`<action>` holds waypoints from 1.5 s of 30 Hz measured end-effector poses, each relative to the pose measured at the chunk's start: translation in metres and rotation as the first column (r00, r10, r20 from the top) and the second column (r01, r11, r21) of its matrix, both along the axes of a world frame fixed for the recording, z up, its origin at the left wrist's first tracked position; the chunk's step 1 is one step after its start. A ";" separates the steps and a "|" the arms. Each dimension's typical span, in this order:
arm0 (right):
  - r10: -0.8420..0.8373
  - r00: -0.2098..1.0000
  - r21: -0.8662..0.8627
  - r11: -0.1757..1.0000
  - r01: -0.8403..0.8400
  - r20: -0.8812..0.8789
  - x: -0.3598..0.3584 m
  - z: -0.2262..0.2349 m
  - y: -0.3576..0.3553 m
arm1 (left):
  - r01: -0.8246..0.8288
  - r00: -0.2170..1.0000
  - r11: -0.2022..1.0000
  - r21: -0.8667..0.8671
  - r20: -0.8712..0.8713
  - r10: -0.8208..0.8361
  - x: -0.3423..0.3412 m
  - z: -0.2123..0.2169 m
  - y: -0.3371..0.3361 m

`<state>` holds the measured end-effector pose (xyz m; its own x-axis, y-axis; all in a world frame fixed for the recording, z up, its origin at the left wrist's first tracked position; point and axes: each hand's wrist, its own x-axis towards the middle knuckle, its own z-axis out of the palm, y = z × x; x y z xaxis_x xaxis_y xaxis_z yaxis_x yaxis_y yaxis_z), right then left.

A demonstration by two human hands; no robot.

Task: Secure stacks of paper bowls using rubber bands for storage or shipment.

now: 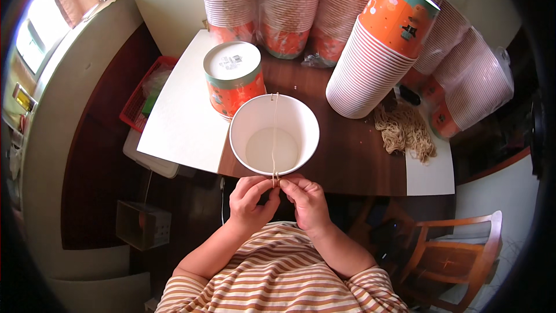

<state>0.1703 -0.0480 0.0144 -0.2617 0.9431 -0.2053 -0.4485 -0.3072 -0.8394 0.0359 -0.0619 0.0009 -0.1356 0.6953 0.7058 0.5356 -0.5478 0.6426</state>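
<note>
A white paper bucket (274,133) stands open on the dark wooden table (347,156), close to its near edge. A thin tan string (274,139) runs across the bucket's mouth from the far rim to the near rim. My left hand (250,200) and my right hand (307,200) meet at the near rim, both pinching the string's near end between thumb and fingers. Just behind the bucket an orange bucket (233,78) stands upside down, its white bottom facing up.
A leaning stack of orange-and-white buckets (379,52) stands at the right; wrapped stacks (284,6) line the back. A bundle of tan strings (402,127) lies on the table's right. A white sheet (182,110) covers the left part. A wooden chair (457,249) is at lower right, a red basket (142,93) at left.
</note>
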 end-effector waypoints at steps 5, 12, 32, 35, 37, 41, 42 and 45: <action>-0.032 0.982 0.123 0.992 0.010 0.183 0.004 -0.003 0.000 | -0.021 0.985 0.996 0.084 -0.172 0.035 -0.002 0.010 0.004; -0.064 0.931 0.231 0.973 -0.023 0.360 0.004 0.002 -0.001 | -0.028 0.964 0.992 0.125 -0.257 0.060 -0.005 0.014 0.003; -0.118 0.920 0.246 0.969 0.024 0.374 -0.002 -0.011 0.007 | 0.140 0.932 0.938 -0.318 0.361 -0.017 -0.009 -0.003 -0.010; -0.386 0.732 0.562 0.827 0.005 0.562 -0.004 -0.016 0.009 | 0.228 0.898 0.915 -0.333 0.435 -0.066 -0.008 -0.004 -0.010; -0.515 0.640 0.686 0.727 -0.026 0.570 -0.006 -0.017 0.011 | 0.257 0.880 0.897 -0.360 0.472 -0.062 -0.007 -0.005 -0.012; -0.620 0.509 0.754 0.650 -0.094 0.597 -0.009 -0.017 0.013 | 0.298 0.851 0.872 -0.389 0.523 -0.057 -0.007 -0.007 -0.012; -0.634 0.486 0.760 0.641 -0.106 0.602 -0.009 -0.017 0.013 | 0.298 0.851 0.872 -0.389 0.523 -0.057 -0.007 -0.009 -0.012; -0.561 0.608 0.709 0.705 -0.003 0.561 -0.008 -0.022 0.016 | 0.324 0.845 0.858 -0.398 0.529 -0.074 -0.008 -0.010 -0.011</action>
